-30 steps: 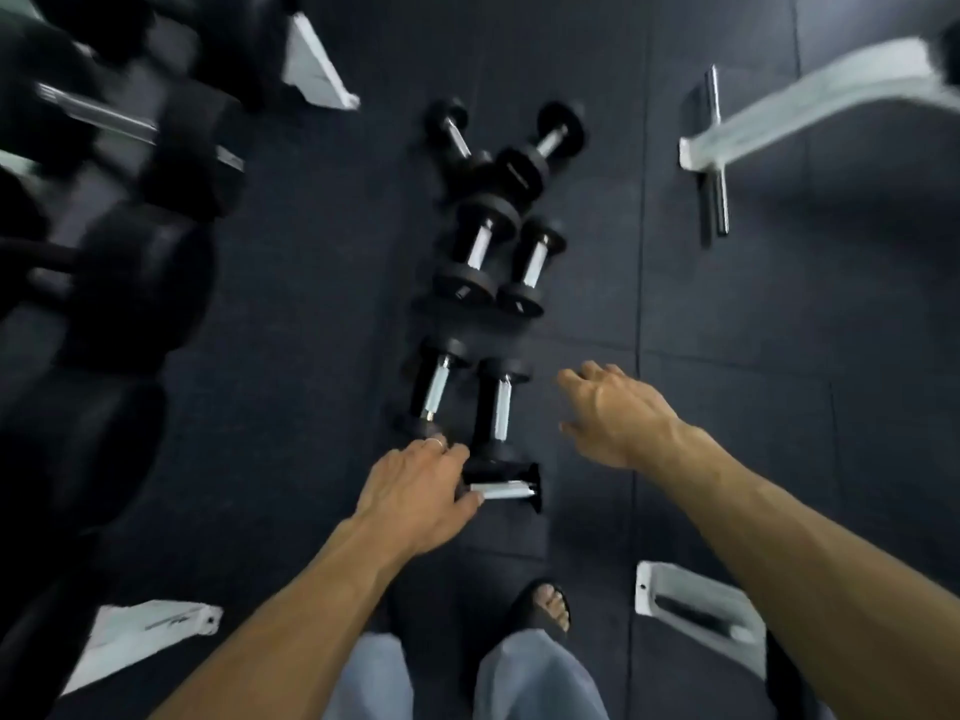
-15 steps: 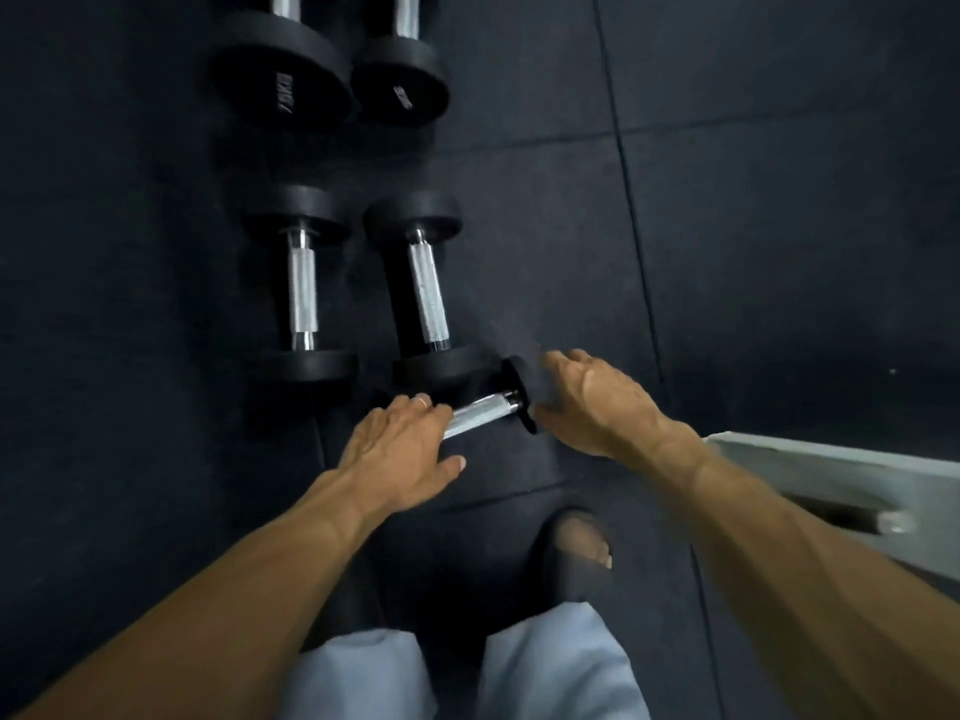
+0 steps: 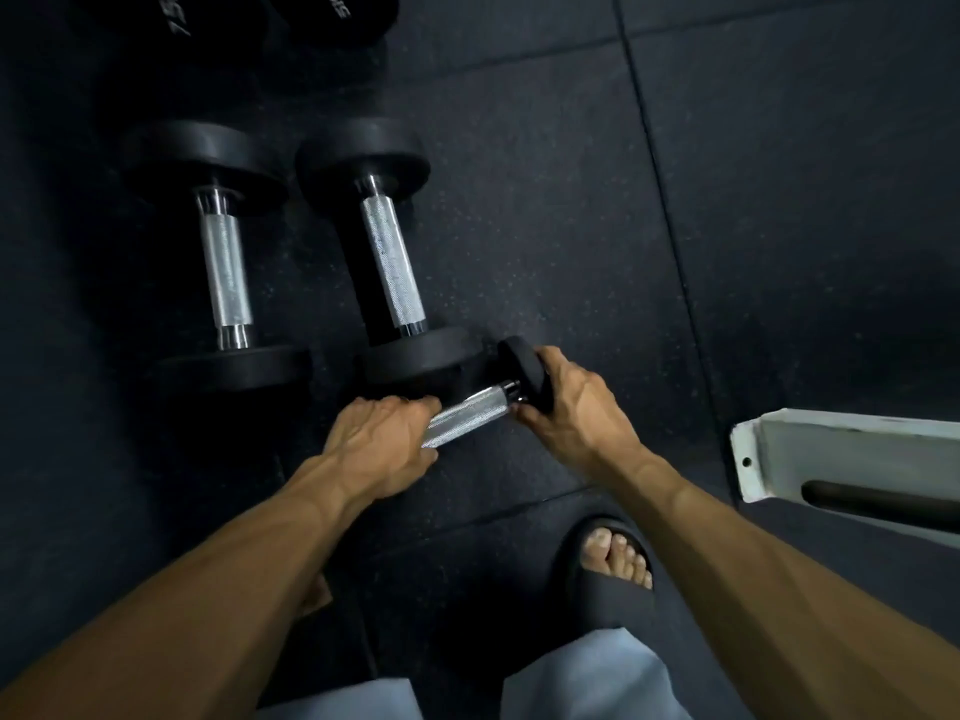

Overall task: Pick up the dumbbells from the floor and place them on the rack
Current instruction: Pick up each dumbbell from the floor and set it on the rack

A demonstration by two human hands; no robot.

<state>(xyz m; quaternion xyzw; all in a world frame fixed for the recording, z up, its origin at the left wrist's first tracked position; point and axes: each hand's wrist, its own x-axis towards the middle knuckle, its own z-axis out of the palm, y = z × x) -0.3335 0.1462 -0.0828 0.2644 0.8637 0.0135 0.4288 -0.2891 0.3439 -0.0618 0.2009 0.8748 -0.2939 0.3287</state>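
A small dumbbell (image 3: 470, 413) with a knurled chrome handle lies crosswise on the dark rubber floor (image 3: 571, 226), close in front of me. My left hand (image 3: 382, 439) covers its left end, fingers curled over it. My right hand (image 3: 571, 407) grips its black right head. Just beyond lie two larger black dumbbells side by side: a left dumbbell (image 3: 223, 283) and a right dumbbell (image 3: 392, 267), whose near head touches the small one. The rack is out of view.
The ends of two heavier dumbbells (image 3: 322, 13) show at the top edge. A white metal frame foot (image 3: 831, 454) sits on the floor at the right. My sandalled foot (image 3: 608, 563) stands just behind the small dumbbell.
I have bent lower and the view has closed in on the floor. My right hand has reached the small dumbbell's right head and closed on it; my left hand stays on its left end.
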